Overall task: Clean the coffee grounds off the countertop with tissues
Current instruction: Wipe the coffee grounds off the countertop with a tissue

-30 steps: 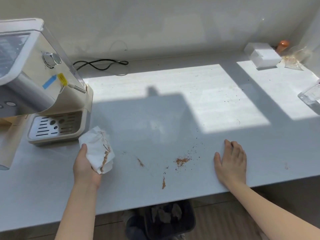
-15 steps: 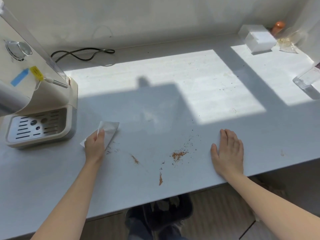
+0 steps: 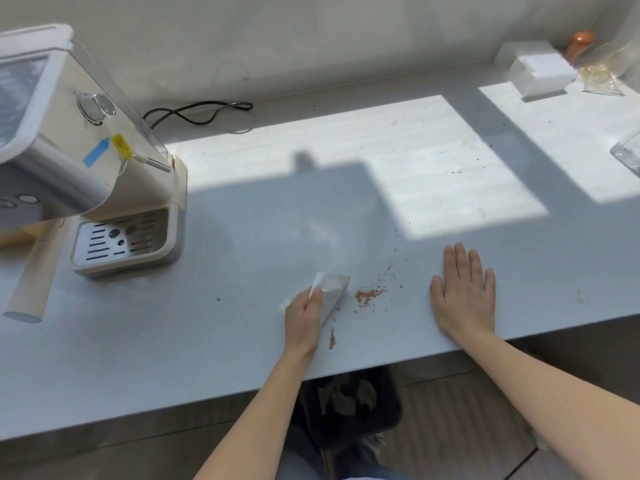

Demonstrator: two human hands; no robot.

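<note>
My left hand (image 3: 304, 315) presses a white tissue (image 3: 330, 289) flat on the pale countertop (image 3: 173, 358), near its front edge. Just right of the tissue lies a brown patch of coffee grounds (image 3: 369, 295) with scattered specks above it. A thin brown streak of grounds (image 3: 331, 340) sits below the tissue, close to my left wrist. My right hand (image 3: 464, 296) rests flat and empty on the counter, fingers together, to the right of the grounds.
A cream coffee machine (image 3: 79, 168) with a drip tray (image 3: 121, 242) stands at the left, its black cable (image 3: 197, 114) trailing behind. A white tissue box (image 3: 536, 72) sits at the back right. A dark bin (image 3: 349, 403) with used tissues is under the counter edge.
My left hand has slid the tissue rightward across the counter, over the small streak that lay left of the main patch. My right hand has stayed flat in place.
</note>
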